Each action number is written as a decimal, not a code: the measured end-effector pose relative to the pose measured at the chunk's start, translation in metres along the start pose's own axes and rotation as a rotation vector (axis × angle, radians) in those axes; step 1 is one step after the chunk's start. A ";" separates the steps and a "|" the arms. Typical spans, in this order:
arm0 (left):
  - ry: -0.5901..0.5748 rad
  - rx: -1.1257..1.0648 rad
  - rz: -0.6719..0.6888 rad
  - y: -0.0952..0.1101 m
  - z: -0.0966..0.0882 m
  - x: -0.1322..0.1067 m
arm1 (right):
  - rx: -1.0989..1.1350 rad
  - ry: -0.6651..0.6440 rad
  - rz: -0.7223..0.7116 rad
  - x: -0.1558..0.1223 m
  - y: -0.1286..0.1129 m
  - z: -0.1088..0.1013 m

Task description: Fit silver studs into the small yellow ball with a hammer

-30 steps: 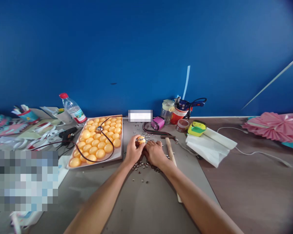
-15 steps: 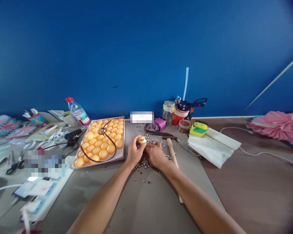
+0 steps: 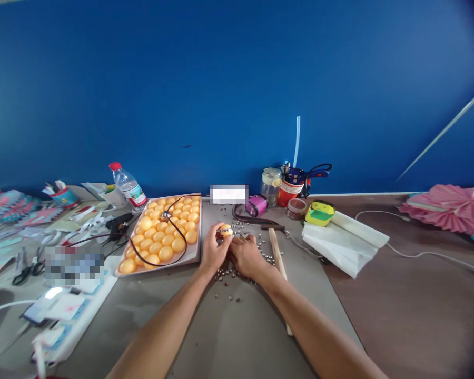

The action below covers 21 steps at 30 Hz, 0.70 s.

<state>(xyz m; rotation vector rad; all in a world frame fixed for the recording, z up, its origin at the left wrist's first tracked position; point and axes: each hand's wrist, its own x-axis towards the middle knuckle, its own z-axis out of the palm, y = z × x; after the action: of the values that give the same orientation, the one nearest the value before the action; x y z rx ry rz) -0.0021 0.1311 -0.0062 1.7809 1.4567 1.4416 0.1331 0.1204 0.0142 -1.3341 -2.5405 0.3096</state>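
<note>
Nearest us, in front of the tray (image 3: 193,253) of orange balls (image 3: 155,248) and off to its left, lies a white power strip (image 3: 91,302). Right of the tray's near end, small shiny metal pieces (image 3: 232,273) are strewn over a grey mat (image 3: 221,342). Among them, our right hand (image 3: 248,257) rests low with its fingers bent and close together; we cannot tell whether it grips anything. Our left hand (image 3: 214,248), between that hand and the tray, has thumb and fingers clamped on a yellow ball (image 3: 226,231), just right of the tray, with metal pieces on its surface. Farther right of the tray, a wooden stick (image 3: 275,250) runs partly behind our right forearm. Right of the tray's far end we see a purple object (image 3: 256,206), then a lidded jar (image 3: 270,190) and a red cup (image 3: 289,193). A red-capped bottle (image 3: 130,189) leans by the tray's far left corner.
</note>
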 end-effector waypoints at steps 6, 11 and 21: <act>0.010 0.015 -0.025 0.006 -0.004 -0.002 | 0.036 0.087 0.080 0.000 0.005 0.002; 0.009 0.001 -0.069 0.008 -0.007 -0.005 | 0.098 0.191 0.105 0.000 0.006 0.003; 0.026 -0.019 -0.106 0.007 -0.008 -0.008 | 0.199 0.237 0.132 0.000 0.013 0.008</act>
<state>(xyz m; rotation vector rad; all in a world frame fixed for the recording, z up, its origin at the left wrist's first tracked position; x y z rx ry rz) -0.0051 0.1197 -0.0014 1.6536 1.5209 1.4250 0.1401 0.1271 0.0027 -1.3748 -2.1728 0.3932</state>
